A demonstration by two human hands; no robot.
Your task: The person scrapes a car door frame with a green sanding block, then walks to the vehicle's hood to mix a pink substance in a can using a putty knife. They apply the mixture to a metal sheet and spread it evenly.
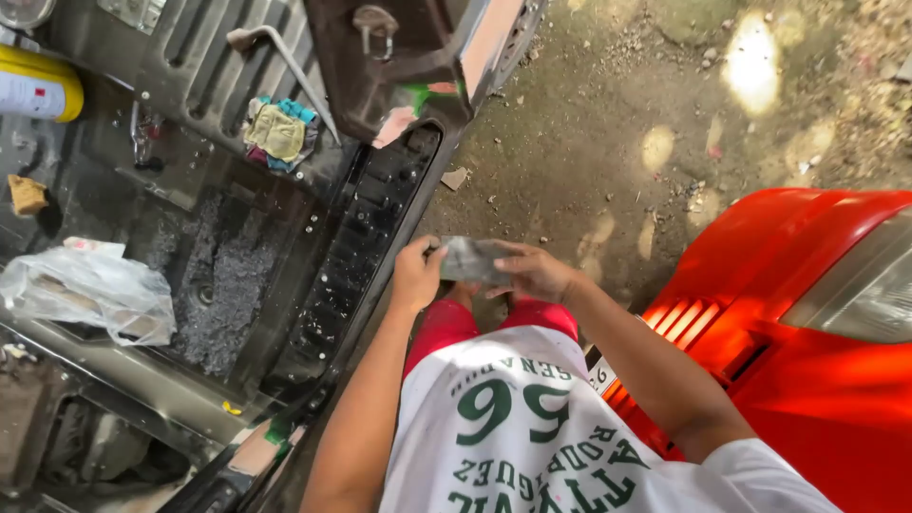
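Head view: grey sandpaper sheet (472, 259) gripped between left hand (416, 275) and right hand (534, 273), apparently mid-fold, beside stripped car floor (228, 275); firmer crease needed.

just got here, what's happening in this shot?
A person stands on dirt ground between a stripped vehicle body and a red car. Both hands hold a small grey sheet, possibly sandpaper, at waist height: the left hand grips its left edge, the right hand lies over its right side. Inside the stripped body lie a crumpled plastic bag, a bundle of coloured rags and a yellow can. Neither hand touches the vehicle.
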